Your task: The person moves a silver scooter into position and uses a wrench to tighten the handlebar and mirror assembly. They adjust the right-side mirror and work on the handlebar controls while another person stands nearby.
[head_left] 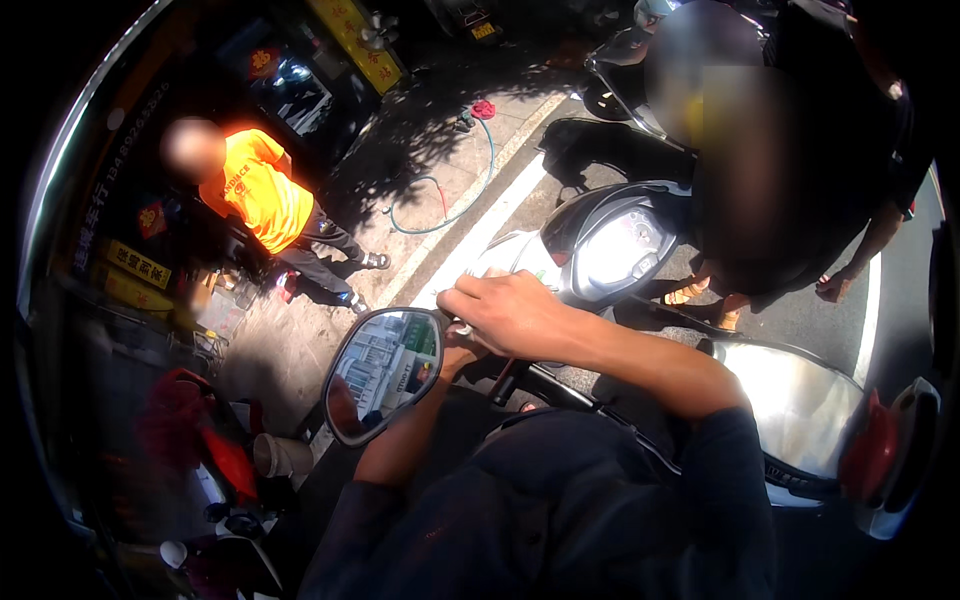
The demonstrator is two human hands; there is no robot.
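Observation:
My right hand [510, 312] reaches across my front, its fingers bent down and closed at the inner edge of a scooter's rear-view mirror [385, 375]. Something small and pale shows under those fingers, too little to name. My left hand [462, 352] comes up behind the mirror and lies mostly beneath the right one, so its fingers are hidden. The mirror's glass reflects a building. A dark handlebar grip [508, 380] juts out just below my hands.
A white scooter [615, 250] stands beyond my hands, with a person in dark clothes [800, 180] close by. Someone in an orange shirt [262, 190] stands on the pavement at left. A thin hose [490, 170] curls there. At lower left is a bucket [283, 455].

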